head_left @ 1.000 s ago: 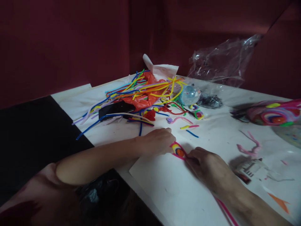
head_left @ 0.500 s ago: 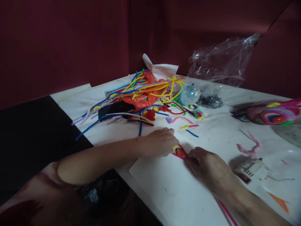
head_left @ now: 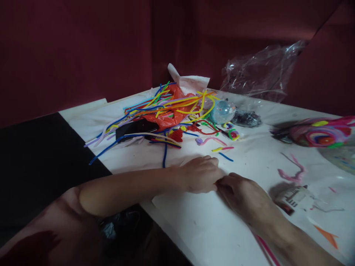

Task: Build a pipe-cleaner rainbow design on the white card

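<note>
Dark maroon walls fill the top of the frame: one broad, plain wall (head_left: 74, 51) across the upper left, and another (head_left: 235, 22) running from the upper middle towards the right. A vertical edge separates them just left of the top centre, and a slanting seam (head_left: 328, 22) cuts through the upper right corner. Against them stands a white-topped desk (head_left: 266, 151), stretching from the middle left to the lower right. A flat black surface (head_left: 33, 162) lies at the left edge. Light is dim, palest on the desktop; the lower middle sinks into shadow, possibly floor (head_left: 158, 247).
</note>
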`<state>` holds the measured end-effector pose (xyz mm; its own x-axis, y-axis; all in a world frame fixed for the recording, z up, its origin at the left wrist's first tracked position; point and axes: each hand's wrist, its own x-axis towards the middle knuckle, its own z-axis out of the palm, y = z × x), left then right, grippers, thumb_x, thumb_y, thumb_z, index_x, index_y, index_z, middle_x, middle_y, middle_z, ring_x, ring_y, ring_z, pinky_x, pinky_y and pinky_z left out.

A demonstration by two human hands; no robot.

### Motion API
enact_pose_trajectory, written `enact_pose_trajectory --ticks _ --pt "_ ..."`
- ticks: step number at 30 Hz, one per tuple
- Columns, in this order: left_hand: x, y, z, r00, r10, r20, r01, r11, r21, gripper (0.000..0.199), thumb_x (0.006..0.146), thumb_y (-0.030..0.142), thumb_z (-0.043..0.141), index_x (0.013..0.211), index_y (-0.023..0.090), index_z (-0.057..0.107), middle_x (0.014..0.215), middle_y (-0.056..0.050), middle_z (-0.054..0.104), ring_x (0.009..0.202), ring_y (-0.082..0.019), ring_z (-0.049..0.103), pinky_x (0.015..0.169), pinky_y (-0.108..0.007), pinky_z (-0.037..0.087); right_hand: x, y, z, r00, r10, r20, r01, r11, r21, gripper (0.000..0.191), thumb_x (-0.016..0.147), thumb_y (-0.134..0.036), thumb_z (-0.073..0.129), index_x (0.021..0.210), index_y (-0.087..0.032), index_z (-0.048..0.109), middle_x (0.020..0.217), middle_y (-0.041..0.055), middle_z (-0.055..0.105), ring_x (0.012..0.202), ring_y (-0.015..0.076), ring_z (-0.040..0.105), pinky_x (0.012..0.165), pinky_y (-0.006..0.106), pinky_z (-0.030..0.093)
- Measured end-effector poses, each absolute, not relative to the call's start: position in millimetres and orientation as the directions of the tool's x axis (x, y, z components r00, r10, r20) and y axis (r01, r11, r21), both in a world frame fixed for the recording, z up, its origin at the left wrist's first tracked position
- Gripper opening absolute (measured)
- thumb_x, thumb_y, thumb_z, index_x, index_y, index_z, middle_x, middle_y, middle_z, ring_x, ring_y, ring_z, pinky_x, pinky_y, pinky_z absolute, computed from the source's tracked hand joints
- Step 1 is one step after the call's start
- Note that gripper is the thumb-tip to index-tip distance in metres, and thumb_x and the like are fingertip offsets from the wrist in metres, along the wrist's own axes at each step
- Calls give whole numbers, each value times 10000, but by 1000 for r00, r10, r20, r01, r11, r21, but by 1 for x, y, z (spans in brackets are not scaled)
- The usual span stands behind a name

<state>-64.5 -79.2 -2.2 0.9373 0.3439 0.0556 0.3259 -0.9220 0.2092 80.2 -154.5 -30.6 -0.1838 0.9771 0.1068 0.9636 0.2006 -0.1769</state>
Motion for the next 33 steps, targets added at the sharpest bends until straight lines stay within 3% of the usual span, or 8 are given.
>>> enact_pose_trajectory --ticks 12,16,21,26,33 --pt "-60 -83 -4 920 387 61 369 -908 196 144 725 204 461 709 159 598 749 -57 538 726 -165 507 673 -278 399 82 -156 -29 -195 980 49 958 201 -206 201 803 -209 435 765 -223 632 698 -2 545 589 140 534 504 240 308" --pt "-61 -82 -4 927 371 58 352 -912 211 158 744 205 454 722 182 608 751 -49 539 736 -163 509 680 -278 395 86 -158 -30 -184 977 109 941 207 -266 219 796 -227 439 689 -214 630 656 -5 548 540 129 514 493 228 325" --pt "-61 -80 -8 933 352 78 330 -921 207 140 752 245 485 806 205 608 765 -42 538 745 -164 515 692 -282 398 90 -160 -24 -118 992 40 920 124 -372 187 769 -237 451 771 -214 636 697 -13 599 589 138 554 513 211 364" --pt "-61 -81 -5 928 370 31 358 -914 189 125 749 233 494 779 170 597 817 -54 549 795 -168 519 720 -271 397 88 -161 -19 5 998 -60 952 -23 -305 113 740 -224 484 698 -203 587 598 -32 562 535 126 525 459 206 315" --pt "-62 -81 -5 924 381 40 364 -906 215 126 756 233 482 793 195 597 788 -38 532 782 -156 505 722 -268 391 84 -160 -20 10 998 -63 968 -26 -251 131 773 -232 487 692 -204 586 639 -24 570 573 132 517 479 215 299"
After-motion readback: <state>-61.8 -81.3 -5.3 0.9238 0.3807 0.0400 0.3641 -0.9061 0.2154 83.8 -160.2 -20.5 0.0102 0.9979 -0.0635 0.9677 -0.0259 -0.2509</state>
